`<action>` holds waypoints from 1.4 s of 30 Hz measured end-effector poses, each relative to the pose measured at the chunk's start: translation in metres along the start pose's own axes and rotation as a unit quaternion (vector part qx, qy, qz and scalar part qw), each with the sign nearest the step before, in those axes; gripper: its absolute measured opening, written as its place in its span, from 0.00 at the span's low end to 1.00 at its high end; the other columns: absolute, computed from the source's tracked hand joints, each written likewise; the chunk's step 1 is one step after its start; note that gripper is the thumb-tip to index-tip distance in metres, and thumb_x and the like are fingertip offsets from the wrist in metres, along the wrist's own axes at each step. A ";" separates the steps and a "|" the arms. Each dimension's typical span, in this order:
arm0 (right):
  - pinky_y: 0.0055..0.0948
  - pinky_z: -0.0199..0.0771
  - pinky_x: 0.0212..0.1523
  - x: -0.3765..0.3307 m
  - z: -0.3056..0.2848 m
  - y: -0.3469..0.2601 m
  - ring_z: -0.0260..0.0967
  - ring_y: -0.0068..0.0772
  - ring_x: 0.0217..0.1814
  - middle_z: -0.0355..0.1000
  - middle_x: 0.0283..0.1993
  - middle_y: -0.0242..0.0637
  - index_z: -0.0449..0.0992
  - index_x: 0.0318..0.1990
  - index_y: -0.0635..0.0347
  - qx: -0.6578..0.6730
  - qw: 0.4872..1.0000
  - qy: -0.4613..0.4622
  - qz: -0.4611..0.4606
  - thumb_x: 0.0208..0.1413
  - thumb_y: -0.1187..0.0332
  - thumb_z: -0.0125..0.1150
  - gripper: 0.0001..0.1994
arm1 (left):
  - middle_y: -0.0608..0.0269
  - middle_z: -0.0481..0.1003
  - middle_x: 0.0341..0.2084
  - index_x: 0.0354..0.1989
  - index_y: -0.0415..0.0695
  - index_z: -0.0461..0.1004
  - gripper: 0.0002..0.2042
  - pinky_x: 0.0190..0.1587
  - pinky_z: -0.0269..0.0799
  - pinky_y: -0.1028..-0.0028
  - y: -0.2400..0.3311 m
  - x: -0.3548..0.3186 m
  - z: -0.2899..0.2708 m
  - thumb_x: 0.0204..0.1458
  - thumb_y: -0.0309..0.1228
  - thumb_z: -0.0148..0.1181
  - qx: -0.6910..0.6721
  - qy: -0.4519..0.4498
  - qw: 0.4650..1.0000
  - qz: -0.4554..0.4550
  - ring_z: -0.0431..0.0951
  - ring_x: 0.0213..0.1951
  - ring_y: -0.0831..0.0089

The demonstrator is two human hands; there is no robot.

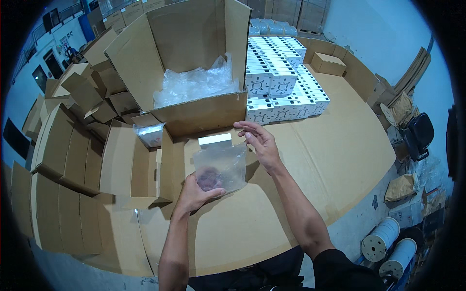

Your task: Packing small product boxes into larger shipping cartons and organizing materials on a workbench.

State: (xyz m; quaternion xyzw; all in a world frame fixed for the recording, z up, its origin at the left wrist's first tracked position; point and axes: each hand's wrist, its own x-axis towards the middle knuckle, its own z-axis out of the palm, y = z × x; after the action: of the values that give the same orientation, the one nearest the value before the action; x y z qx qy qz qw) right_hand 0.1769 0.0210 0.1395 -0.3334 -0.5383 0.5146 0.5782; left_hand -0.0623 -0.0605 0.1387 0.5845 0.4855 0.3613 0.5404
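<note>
My left hand [195, 194] grips a translucent plastic bag [228, 165] by its lower left side, and its fingers show dimly through the film. The bag is held above the cardboard-covered table and looks flat. Beside its upper right corner is my right hand [262, 145], fingers apart and holding nothing that I can see. A small white box [215, 141] lies just beyond the bag, its near side partly covered by it. To the left stands an open brown carton [166, 169] with a bagged white item [149, 134] at its far end.
A large open carton [204, 114] at the back holds a heap of clear plastic bags [199, 82]. Stacked white printed boxes [286, 92] stand right of it. Several brown cartons [65, 150] line the left side. Cable spools [381, 240] stand on the floor at lower right.
</note>
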 end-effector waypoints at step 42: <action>0.33 0.72 0.41 -0.002 0.023 -0.048 0.69 0.34 0.26 0.79 0.29 0.40 0.86 0.38 0.64 -0.179 0.944 -0.255 -0.108 0.68 0.58 0.51 0.20 | 0.60 0.81 0.44 0.56 0.37 0.74 0.30 0.52 0.76 0.68 -0.005 0.001 -0.001 0.42 0.23 0.78 -0.037 -0.017 0.999 -0.020 0.80 0.46 0.72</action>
State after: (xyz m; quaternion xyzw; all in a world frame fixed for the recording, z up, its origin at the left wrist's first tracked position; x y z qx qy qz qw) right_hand 0.1658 0.0031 0.1885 -0.2292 -0.7839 0.4119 0.4042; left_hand -0.0632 -0.0593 0.1342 0.5600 0.4745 0.3581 0.5770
